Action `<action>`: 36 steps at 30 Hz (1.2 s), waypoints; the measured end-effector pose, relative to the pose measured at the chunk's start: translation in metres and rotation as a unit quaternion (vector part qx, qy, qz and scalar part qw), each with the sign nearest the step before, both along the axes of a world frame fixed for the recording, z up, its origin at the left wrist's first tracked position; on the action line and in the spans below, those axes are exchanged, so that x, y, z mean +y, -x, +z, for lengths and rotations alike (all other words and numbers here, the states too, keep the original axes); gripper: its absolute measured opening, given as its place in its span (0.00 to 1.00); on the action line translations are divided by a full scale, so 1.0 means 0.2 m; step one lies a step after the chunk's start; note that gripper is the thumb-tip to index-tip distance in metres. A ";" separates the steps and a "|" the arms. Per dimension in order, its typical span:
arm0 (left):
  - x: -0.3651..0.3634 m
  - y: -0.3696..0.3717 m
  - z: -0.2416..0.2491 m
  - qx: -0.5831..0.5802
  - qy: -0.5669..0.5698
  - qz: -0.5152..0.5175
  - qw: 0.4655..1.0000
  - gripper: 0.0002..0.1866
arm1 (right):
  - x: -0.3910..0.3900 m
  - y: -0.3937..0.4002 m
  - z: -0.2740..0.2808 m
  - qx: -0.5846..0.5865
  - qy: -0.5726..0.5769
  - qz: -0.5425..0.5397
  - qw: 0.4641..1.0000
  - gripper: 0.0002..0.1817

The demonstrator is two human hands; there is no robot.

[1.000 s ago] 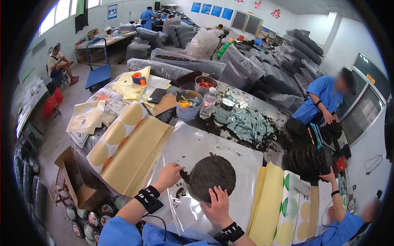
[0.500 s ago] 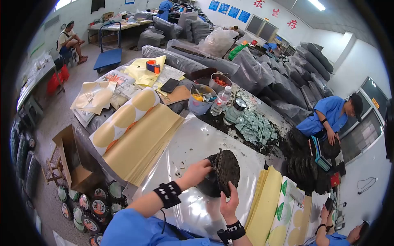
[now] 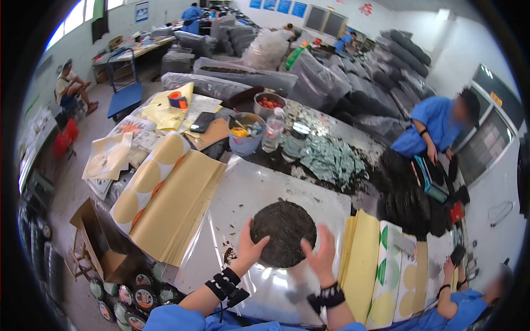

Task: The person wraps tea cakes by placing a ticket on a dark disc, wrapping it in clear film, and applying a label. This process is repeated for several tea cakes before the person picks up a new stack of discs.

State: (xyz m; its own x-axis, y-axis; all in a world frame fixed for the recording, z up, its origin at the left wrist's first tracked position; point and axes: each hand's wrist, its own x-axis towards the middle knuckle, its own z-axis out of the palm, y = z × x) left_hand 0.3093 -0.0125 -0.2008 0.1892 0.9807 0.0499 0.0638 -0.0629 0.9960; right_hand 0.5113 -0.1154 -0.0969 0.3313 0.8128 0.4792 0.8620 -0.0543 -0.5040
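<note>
A dark, round pressed cake (image 3: 282,234) with a rough, fibrous surface faces me over the shiny metal sheet (image 3: 237,193). At its left rim is my left hand (image 3: 249,248), thumb on the near face and fingers around the edge. My right hand (image 3: 320,254) cups the right rim, its thumb over the edge and its fingers along the outside. Both wrists wear black bands. Dark crumbs lie on the metal beside the left hand. Whether the cake's underside touches the sheet is hidden.
Brown paper sheets (image 3: 176,212) lie left, yellow sheets (image 3: 359,248) right. Beyond stand a bucket (image 3: 244,144), a water bottle (image 3: 273,132) and a heap of greenish wrappers (image 3: 334,160). A co-worker (image 3: 433,124) handles dark cakes at right; another person (image 3: 469,303) works at lower right.
The cake has turned from a tilted, nearly edge-on pose to facing me. My left hand has shifted to its left rim and my right hand to its right rim. The camera view has shifted.
</note>
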 end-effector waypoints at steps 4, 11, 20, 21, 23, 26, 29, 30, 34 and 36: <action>-0.01 -0.03 0.28 -0.187 0.126 -0.039 0.974 0.46 | 0.19 -0.16 -0.37 0.617 0.019 0.065 0.784 0.35; 0.13 -0.01 0.30 0.028 0.045 -0.112 0.992 0.39 | 0.01 0.01 -0.21 0.425 0.103 -0.040 0.898 0.36; 0.28 0.42 0.02 0.293 -0.138 -0.161 0.932 0.40 | 0.19 0.22 -0.09 -0.109 0.123 0.169 0.972 0.43; 0.23 0.51 0.10 0.298 -0.136 -0.166 0.930 0.40 | 0.19 0.22 -0.08 -0.125 0.128 0.166 0.970 0.42; 0.11 0.64 0.40 0.438 -0.384 -0.276 0.764 0.42 | 0.19 0.22 -0.09 -0.130 0.125 0.166 0.969 0.43; 0.05 0.81 0.51 0.559 -0.197 -0.411 0.692 0.37 | 0.18 0.22 -0.10 -0.137 0.122 0.160 0.970 0.43; 0.07 1.10 0.55 0.564 -0.152 -0.463 0.667 0.20 | 0.18 0.23 -0.10 -0.139 0.122 0.162 0.969 0.42; 0.07 1.19 0.56 0.567 -0.149 -0.459 0.667 0.20 | 0.19 0.23 -0.10 -0.143 0.123 0.163 0.968 0.42; -0.01 1.28 0.64 0.500 -0.194 -0.499 0.681 0.05 | 0.19 0.23 -0.10 -0.155 0.122 0.164 0.966 0.42; -0.02 1.20 0.60 0.414 -0.246 -0.522 0.704 0.06 | 0.19 0.23 -0.09 -0.155 0.125 0.164 0.966 0.42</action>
